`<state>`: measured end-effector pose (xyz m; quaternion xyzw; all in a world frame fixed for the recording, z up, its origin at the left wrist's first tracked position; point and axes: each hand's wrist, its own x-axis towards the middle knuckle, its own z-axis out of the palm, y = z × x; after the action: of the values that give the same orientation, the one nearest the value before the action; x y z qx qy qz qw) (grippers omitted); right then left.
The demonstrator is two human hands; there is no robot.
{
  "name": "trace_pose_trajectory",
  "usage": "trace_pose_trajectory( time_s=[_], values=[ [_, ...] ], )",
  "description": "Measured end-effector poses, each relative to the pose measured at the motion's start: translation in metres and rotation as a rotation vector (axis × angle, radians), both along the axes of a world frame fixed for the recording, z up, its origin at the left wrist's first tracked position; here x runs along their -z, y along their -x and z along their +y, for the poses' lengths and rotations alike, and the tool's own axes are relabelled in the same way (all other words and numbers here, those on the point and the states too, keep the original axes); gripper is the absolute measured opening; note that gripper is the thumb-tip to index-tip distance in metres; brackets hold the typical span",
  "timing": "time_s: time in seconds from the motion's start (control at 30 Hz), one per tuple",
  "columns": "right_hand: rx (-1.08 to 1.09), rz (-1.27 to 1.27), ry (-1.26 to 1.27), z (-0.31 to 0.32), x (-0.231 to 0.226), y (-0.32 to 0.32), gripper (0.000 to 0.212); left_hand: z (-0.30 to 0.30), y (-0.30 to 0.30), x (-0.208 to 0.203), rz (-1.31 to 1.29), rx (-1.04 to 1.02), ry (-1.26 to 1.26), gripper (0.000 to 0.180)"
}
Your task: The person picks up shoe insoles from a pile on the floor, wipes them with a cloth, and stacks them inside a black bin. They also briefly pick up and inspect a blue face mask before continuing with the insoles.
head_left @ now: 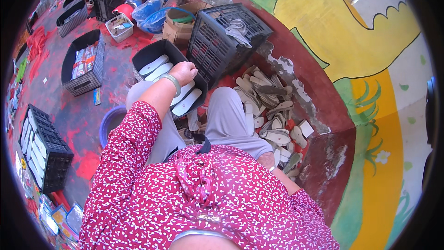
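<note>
My left hand (184, 72), a bracelet on its wrist, is over a dark fabric bin (138, 60) in front of my knees. Its fingers are curled closed; whatever they may hold is hidden. Inside the bin lie several white shoe soles (187, 101) in a row, close under the hand. My right hand (267, 159) is low beside my right thigh, mostly hidden by the leg, and its fingers do not show. Nearest to it is a loose heap of off-white and greyish soles (277, 137) along the wall.
Behind the bin stand a black plastic crate (215, 41) with a grey cloth on it and a cardboard box (175, 32). To my left are a purple basin (104, 127), a patterned bin (95, 75) of packets and a black crate (58, 157) of white soles. A painted wall (333, 32) rises on the right.
</note>
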<state>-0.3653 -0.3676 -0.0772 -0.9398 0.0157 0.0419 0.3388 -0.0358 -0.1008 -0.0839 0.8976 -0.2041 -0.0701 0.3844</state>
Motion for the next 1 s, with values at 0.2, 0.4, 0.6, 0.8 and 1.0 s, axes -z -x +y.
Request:
trace_pose_trajectory(
  time_s=[0.2, 0.4, 0.6, 0.8, 1.0],
  values=[
    [-0.076, 0.015, 0.035, -0.004, 0.003, -0.006, 0.04, 0.003, -0.001, -0.002, -0.036, 0.02, 0.011, 0.028],
    [-0.161, 0.021, 0.074, -0.006, 0.005, -0.015, 0.042, 0.0, -0.002, 0.005, -0.085, 0.015, -0.012, 0.024],
    [-0.308, 0.002, 0.235, -0.044, 0.04, -0.009, 0.043, -0.006, -0.002, 0.008, -0.083, 0.038, -0.057, 0.024],
    [-0.288, -0.112, -0.095, 0.013, -0.024, -0.036, 0.035, -0.009, 0.004, 0.006, -0.061, 0.074, -0.046, 0.024],
    [-0.19, 0.08, -0.271, -0.041, 0.023, 0.051, 0.032, -0.024, 0.019, 0.013, -0.056, 0.255, -0.023, 0.022]
  ],
)
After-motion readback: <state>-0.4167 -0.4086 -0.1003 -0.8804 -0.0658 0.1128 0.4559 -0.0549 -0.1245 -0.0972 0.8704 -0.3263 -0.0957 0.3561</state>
